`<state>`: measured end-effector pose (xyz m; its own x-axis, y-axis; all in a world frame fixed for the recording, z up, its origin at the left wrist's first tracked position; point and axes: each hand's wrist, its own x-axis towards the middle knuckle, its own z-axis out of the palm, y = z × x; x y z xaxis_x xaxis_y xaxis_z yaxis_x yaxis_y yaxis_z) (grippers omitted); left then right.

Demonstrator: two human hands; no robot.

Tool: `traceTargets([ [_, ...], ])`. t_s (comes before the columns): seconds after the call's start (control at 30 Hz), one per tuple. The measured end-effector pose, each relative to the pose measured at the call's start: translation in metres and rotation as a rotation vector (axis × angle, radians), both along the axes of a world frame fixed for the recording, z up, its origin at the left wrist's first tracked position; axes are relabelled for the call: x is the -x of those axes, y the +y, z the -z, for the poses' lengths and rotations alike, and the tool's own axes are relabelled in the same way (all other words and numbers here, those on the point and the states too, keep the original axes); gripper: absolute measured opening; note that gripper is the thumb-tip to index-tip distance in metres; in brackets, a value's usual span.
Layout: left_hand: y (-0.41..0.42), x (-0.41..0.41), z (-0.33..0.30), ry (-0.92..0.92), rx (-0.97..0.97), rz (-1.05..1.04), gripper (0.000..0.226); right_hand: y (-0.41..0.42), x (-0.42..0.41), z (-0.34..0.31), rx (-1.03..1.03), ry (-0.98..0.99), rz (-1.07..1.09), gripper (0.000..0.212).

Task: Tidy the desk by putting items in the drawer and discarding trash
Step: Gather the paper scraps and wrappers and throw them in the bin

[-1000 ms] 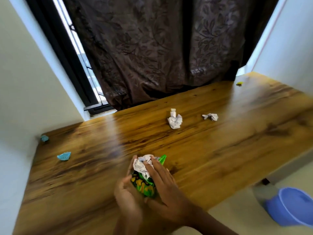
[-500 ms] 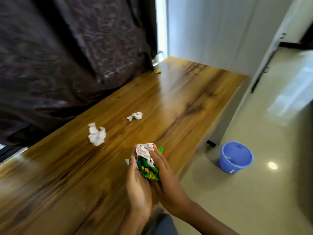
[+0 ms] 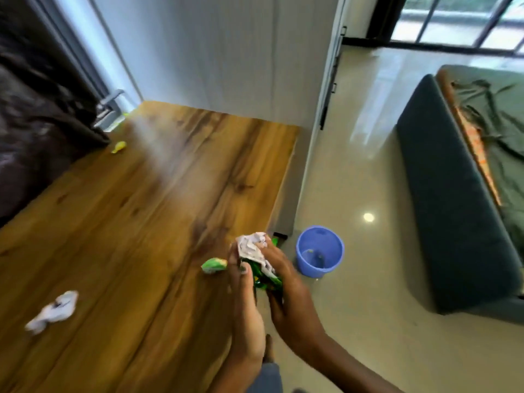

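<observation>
Both hands at the near right edge of the wooden surface [image 3: 119, 236], cupped together around a trash bundle. Left hand [image 3: 246, 304] lies along the bundle's left side, fingers fairly straight, thumb side pressed against it. Right hand [image 3: 286, 290] wraps over from the right, fingers curled onto the crumpled white paper [image 3: 251, 246] on top. Green snack wrapper [image 3: 265, 276] is sandwiched between the palms under the paper. So grip on both sides: closed on the bundle, nothing loose.

Small green wrapper scrap [image 3: 214, 265] just left of the hands; can't tell if it's touching them. White paper wad [image 3: 54, 310] on the near left of the surface. Yellow scrap [image 3: 118, 146] far left, by the dark curtain [image 3: 34, 114].

Blue bin [image 3: 319, 252] on the floor right of the surface, just beyond the hands, open top, some bits inside. Dark green bed [image 3: 459, 194] further right.
</observation>
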<state>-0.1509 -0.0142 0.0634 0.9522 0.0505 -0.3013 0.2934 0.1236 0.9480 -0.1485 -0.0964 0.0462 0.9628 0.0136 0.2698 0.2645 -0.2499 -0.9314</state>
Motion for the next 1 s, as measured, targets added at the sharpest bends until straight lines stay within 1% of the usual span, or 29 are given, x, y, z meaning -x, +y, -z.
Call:
traceTargets([
  [0.03,-0.016,-0.015,0.003,0.005,0.070,0.029,0.118,-0.016,-0.012,0.003,0.012,-0.019,0.092,0.055],
  [0.07,-0.028,-0.028,0.011,-0.015,0.126,0.063,0.116,-0.029,-0.018,0.003,0.005,0.027,0.146,0.066],
  [0.1,-0.043,-0.045,0.016,-0.024,0.125,0.119,0.114,-0.046,-0.026,0.008,-0.001,0.023,0.214,0.074],
  [0.17,-0.086,-0.074,0.025,-0.019,0.084,0.250,0.105,-0.087,-0.045,0.025,0.014,0.075,0.383,0.080],
  [0.23,-0.122,-0.094,0.041,0.018,0.087,0.347,0.093,-0.119,-0.057,0.046,0.027,0.108,0.487,0.080],
  [0.27,-0.136,-0.103,0.050,0.046,0.071,0.389,0.081,-0.132,-0.064,0.054,0.052,0.114,0.517,0.081],
  [0.33,-0.170,-0.125,0.082,0.112,0.020,0.451,0.050,-0.167,-0.083,0.086,0.068,0.194,0.575,0.085],
  [0.37,-0.188,-0.138,0.098,0.141,-0.003,0.471,0.042,-0.186,-0.094,0.107,0.073,0.236,0.584,0.086],
  [0.47,-0.231,-0.170,0.153,0.225,-0.144,0.459,0.044,-0.234,-0.126,0.166,0.112,0.340,0.565,0.088],
  [0.57,-0.262,-0.192,0.226,0.380,-0.317,0.437,0.047,-0.284,-0.161,0.236,0.166,0.448,0.532,0.090],
  [0.67,-0.273,-0.208,0.289,0.547,-0.537,0.511,0.052,-0.319,-0.196,0.302,0.222,0.538,0.497,0.082],
  [0.73,-0.276,-0.219,0.321,0.646,-0.667,0.581,0.057,-0.333,-0.217,0.343,0.247,0.624,0.454,0.072],
  [0.8,-0.277,-0.229,0.345,0.673,-0.734,0.635,0.059,-0.339,-0.232,0.377,0.295,0.680,0.373,0.061],
  [0.87,-0.277,-0.240,0.366,0.672,-0.800,0.662,0.057,-0.339,-0.246,0.410,0.334,0.749,0.288,0.055],
  [1.0,-0.277,-0.259,0.394,0.621,-0.850,0.687,0.053,-0.332,-0.263,0.459,0.296,0.879,0.217,0.042],
])
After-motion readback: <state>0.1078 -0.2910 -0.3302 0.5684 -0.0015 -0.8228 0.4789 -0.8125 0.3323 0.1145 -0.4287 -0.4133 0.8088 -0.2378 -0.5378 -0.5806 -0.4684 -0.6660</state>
